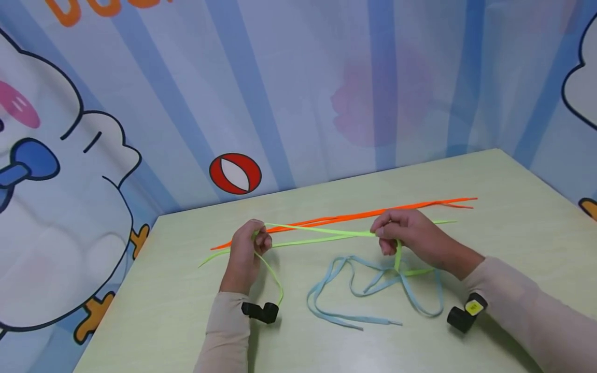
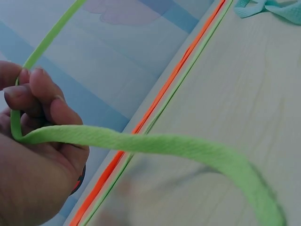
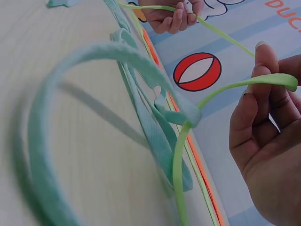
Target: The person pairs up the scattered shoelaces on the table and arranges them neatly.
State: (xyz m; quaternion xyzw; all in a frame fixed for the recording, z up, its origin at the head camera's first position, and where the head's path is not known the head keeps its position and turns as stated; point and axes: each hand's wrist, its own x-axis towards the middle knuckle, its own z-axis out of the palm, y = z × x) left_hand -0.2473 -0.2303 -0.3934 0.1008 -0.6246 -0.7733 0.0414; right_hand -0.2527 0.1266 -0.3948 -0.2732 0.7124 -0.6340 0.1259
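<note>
A yellow-green shoelace [image 1: 322, 229] is stretched between both hands above the table. My left hand [image 1: 249, 248] holds it in curled fingers, and its loose tail [image 2: 160, 143] droops below that hand. Between thumb and fingers, my right hand [image 1: 406, 230] pinches the same lace, whose other end [image 3: 178, 179] hangs down past a light blue shoelace [image 3: 40, 136]. That blue lace lies in loose loops under the right hand, and the green one crosses it there. Behind the hands, an orange shoelace [image 1: 364, 213] lies nearly straight along the table, with a second yellow-green shoelace [image 1: 317, 241] beside it.
The pale wooden table [image 1: 154, 311] meets a printed fabric backdrop [image 1: 308, 103] along its back edge. Cartoon figures and a red ball [image 1: 235, 173] are printed on the cloth. A small black camera is strapped to each sleeved wrist.
</note>
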